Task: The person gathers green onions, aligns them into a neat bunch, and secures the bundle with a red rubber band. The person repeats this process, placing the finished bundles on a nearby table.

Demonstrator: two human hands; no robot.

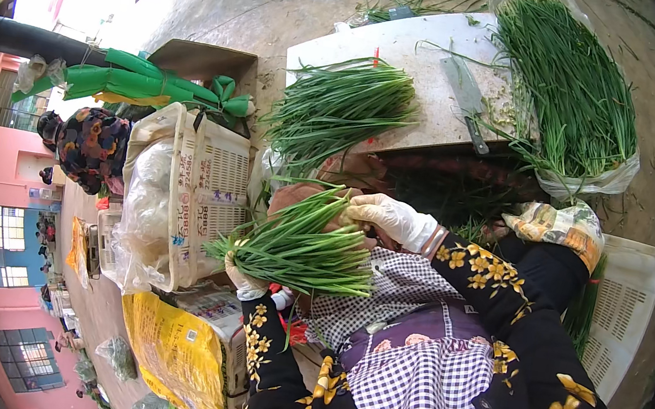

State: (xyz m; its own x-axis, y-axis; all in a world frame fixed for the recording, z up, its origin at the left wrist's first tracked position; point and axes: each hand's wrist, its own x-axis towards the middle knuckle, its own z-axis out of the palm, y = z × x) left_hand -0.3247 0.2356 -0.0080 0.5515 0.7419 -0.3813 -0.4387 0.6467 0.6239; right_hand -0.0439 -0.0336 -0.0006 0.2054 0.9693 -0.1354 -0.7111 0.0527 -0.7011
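Observation:
My left hand [245,277], in a pale glove, is closed around a bunch of green chives [302,248] above my lap. At the bunch's upper right side, the gloved fingers of my right hand [379,215] are pinched together at the stalk ends; whether they grip a stalk is hard to tell. Beyond my hands, a larger pile of chives [354,105] lies across the edge of a white board [426,36]. A cleaver [462,92] rests on that board, its dark handle towards me.
A large plastic-lined heap of chives [569,94] adjoins the board at the right. White plastic crates stand at the left [186,184] and right [627,309]. A yellow printed sack [174,359] lies at lower left. A person in a flowered top [94,143] is farther left.

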